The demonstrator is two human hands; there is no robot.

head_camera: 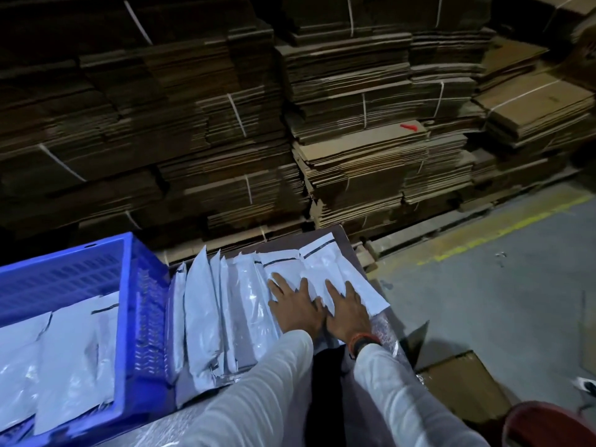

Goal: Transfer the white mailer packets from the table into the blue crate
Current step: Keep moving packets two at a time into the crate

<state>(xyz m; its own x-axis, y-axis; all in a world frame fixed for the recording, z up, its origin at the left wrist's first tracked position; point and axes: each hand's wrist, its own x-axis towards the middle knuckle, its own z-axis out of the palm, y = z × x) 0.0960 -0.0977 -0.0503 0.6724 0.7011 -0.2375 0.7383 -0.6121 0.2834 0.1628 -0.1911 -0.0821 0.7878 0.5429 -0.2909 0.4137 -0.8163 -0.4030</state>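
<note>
Cardboard stacks (354,124): flattened, strapped bundles fill the background behind my table and play no part in this job.
Blue crate (149,301): it sits at my left, right against the end of the packet row, so each carry is short. Its near-left part runs out of frame.
Table (344,235): dark top, mostly covered. Only the far corner and right edge show.
Packets on table (206,304): white mailers in a row, standing on edge near the crate, flatter and overlapped toward the right. The overlap hides the count.
Packets in crate (71,343): several already lie flat inside. What lies beneath them I can't tell.
Left hand (295,304): flat, fingers spread, palm pressing the rightmost mailers, I judge to steady or gather them before lifting.
Right hand (346,308): the same, just beside the left, pinching nothing.
Wristband (364,341): orange and dark, partly under my right sleeve.
</note>
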